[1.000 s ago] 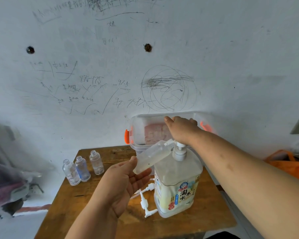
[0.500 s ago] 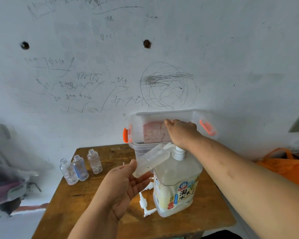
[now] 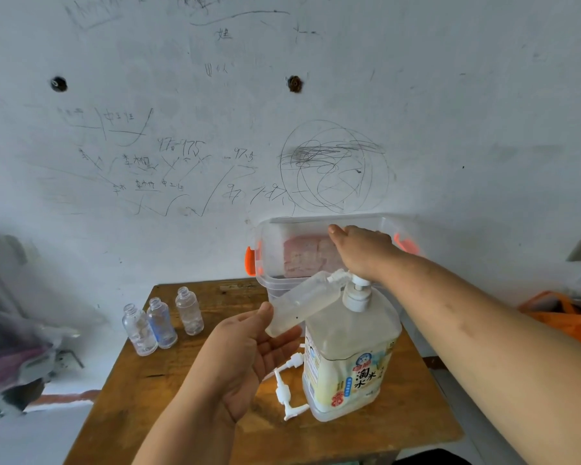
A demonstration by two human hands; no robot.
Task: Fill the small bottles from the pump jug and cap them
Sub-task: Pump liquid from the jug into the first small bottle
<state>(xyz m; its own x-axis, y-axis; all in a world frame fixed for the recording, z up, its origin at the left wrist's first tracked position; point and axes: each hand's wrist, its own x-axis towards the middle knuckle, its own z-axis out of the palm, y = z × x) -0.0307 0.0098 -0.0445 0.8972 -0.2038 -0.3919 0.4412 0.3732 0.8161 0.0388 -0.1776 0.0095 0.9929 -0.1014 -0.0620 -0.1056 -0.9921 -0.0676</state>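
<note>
Scribbled wall behind a wooden desk; the left hand holds a small bottle at the spout of the pump jug; the right hand presses flat on top; three bottles wait with no caps, probably not filled yet.

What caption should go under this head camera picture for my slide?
The left hand holds a small bottle tilted at the pump jug's spout; the right hand rests on its pump.

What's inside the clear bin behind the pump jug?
Through the clear bin wall a pinkish block shows; what it is I cannot tell. The right hand covers the bin's middle and right part.
</note>
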